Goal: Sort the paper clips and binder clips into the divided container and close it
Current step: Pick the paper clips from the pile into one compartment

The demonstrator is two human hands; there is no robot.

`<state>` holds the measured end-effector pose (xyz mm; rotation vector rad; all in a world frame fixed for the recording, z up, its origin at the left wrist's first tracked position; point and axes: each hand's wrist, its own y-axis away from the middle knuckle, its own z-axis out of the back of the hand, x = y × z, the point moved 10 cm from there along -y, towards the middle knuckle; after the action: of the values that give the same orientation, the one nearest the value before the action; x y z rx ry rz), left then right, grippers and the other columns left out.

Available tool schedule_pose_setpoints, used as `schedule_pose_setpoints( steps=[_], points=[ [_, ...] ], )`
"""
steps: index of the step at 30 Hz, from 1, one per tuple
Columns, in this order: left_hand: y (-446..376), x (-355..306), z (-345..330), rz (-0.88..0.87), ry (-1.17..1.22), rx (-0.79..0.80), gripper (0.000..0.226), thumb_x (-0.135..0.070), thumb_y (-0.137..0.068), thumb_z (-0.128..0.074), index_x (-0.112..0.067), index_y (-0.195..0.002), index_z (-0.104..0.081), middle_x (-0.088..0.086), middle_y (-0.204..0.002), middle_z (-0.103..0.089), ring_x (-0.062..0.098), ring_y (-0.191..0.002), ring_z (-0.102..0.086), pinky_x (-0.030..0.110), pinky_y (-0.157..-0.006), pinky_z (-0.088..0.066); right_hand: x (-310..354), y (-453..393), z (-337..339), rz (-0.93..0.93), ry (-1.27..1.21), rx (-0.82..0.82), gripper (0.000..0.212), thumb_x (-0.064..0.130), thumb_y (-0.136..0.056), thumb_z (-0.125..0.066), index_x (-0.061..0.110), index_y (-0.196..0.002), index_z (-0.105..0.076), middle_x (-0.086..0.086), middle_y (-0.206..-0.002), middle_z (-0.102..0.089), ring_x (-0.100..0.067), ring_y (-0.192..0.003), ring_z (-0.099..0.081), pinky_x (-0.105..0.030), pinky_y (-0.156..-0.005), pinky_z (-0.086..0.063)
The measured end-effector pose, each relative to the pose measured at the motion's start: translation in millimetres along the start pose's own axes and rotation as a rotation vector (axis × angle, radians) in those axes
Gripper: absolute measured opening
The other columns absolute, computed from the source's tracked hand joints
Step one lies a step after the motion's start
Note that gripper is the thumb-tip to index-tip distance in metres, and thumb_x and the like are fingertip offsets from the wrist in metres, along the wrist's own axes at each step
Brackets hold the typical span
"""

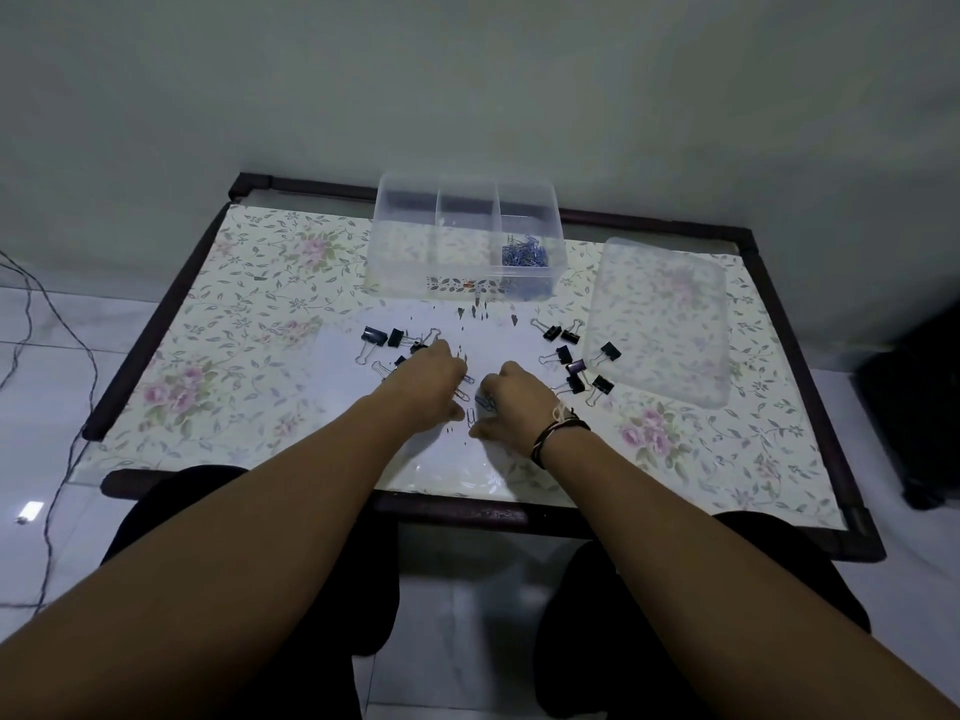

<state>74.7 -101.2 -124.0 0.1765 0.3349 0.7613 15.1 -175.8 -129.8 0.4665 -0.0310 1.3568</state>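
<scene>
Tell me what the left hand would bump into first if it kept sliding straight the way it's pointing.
Probably the black binder clips just past the left hand, on the table; farther along sits the clear container. Depth is hard to judge.

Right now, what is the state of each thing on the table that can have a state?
Divided container: open, lid off; right compartment holds blue paper clips, the other two look empty.
Lid: lying flat on the table, right of the container.
Binder clips: loose on the table, unsorted, in two groups.
Left hand: fingers curled over loose paper clips.
Right hand: fingers curled, gathering paper clips.
</scene>
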Motion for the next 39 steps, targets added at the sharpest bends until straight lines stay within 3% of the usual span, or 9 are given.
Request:
schedule_pose_setpoints(
  steps=[4,8,16,19,23,26,32,36,39],
  points=[
    [-6,4,4,0.049,0.027,-0.01,0.022,-0.02,-0.088,-0.074,-0.008,-0.106,-0.067,0.012,-0.107,-0.062,0.029,-0.1,-0.062,0.034,-0.078,-0.05,9,-4,1,0.064,-0.009,-0.055,0.025,0.028,-0.087,-0.068,0.011,-0.106,-0.067,-0.011,-0.105,-0.055,-0.034,-0.094,-0.06,-0.033,-0.073,-0.046],
    [-9,7,0,0.072,0.061,0.025,0.008,-0.017,-0.089,-0.071,-0.013,-0.095,-0.068,0.008,-0.096,-0.07,0.026,-0.092,-0.064,0.034,-0.075,-0.051,16,-7,6,0.087,0.069,-0.066,0.019,0.02,-0.093,-0.056,0.011,-0.104,-0.069,-0.012,-0.104,-0.06,-0.034,-0.096,-0.061,-0.031,-0.068,-0.038],
    [-3,1,-12,0.042,0.015,0.124,0.007,-0.013,-0.092,-0.056,-0.006,-0.093,-0.056,0.015,-0.095,-0.064,0.031,-0.088,-0.063,0.046,-0.078,-0.056,6,-10,6,-0.053,0.084,0.014,0.01,0.014,-0.085,-0.055,0.012,-0.075,-0.054,-0.013,-0.083,-0.061,-0.035,-0.08,-0.064,-0.03,-0.062,-0.044],
    [-1,-1,-9,0.064,0.122,0.129,0.014,-0.012,-0.092,-0.051,-0.002,-0.098,-0.058,0.018,-0.102,-0.066,0.033,-0.092,-0.063,0.047,-0.082,-0.055,-11,-11,12,-0.107,-0.006,0.02,0.007,0.013,-0.08,-0.061,0.01,-0.075,-0.062,-0.011,-0.08,-0.065,-0.031,-0.077,-0.066,-0.029,-0.062,-0.051],
    [-6,-8,30,0.135,0.439,-0.021,0.013,-0.009,-0.095,-0.054,-0.004,-0.097,-0.066,0.01,-0.106,-0.07,0.025,-0.098,-0.066,0.034,-0.082,-0.052,-46,-11,50,-0.221,-0.437,-0.046,0.003,0.01,-0.076,-0.07,0.01,-0.073,-0.07,-0.005,-0.07,-0.073,-0.02,-0.067,-0.072,-0.027,-0.064,-0.057],
    [-25,-6,70,0.167,0.635,-0.18,0.013,-0.012,-0.096,-0.054,-0.012,-0.092,-0.066,-0.001,-0.09,-0.065,0.016,-0.08,-0.059,0.027,-0.068,-0.044,-65,-21,92,-0.238,-0.735,-0.147,0.003,0.005,-0.077,-0.068,0.006,-0.075,-0.07,-0.008,-0.068,-0.073,-0.021,-0.064,-0.074,-0.036,-0.073,-0.064],
    [-89,-14,149,0.153,0.735,-0.454,0.027,-0.01,-0.092,-0.058,-0.018,-0.066,-0.058,-0.005,-0.07,-0.061,0.012,-0.065,-0.058,0.022,-0.055,-0.044,-84,-82,166,-0.226,-0.797,-0.294,0.014,0.004,-0.081,-0.068,0.01,-0.07,-0.062,-0.009,-0.071,-0.065,-0.02,-0.063,-0.068,-0.039,-0.075,-0.063],
    [-134,-16,158,0.179,0.679,-0.476,0.003,-0.013,-0.088,-0.068,-0.013,-0.086,-0.067,0.003,-0.089,-0.068,0.021,-0.087,-0.066,0.028,-0.073,-0.052,-84,-122,192,-0.281,-0.567,-0.375,0.012,0.011,-0.084,-0.067,0.012,-0.072,-0.067,-0.008,-0.075,-0.068,-0.029,-0.081,-0.073,-0.034,-0.076,-0.06],
    [-127,-17,144,0.168,0.608,-0.447,0.025,-0.012,-0.089,-0.065,-0.009,-0.114,-0.07,0.004,-0.114,-0.069,0.022,-0.103,-0.066,0.028,-0.082,-0.052,-77,-113,193,-0.309,-0.357,-0.402,0.02,0.005,-0.09,-0.058,0.006,-0.098,-0.077,-0.013,-0.106,-0.074,-0.029,-0.106,-0.067,-0.03,-0.088,-0.052]
  ],
)
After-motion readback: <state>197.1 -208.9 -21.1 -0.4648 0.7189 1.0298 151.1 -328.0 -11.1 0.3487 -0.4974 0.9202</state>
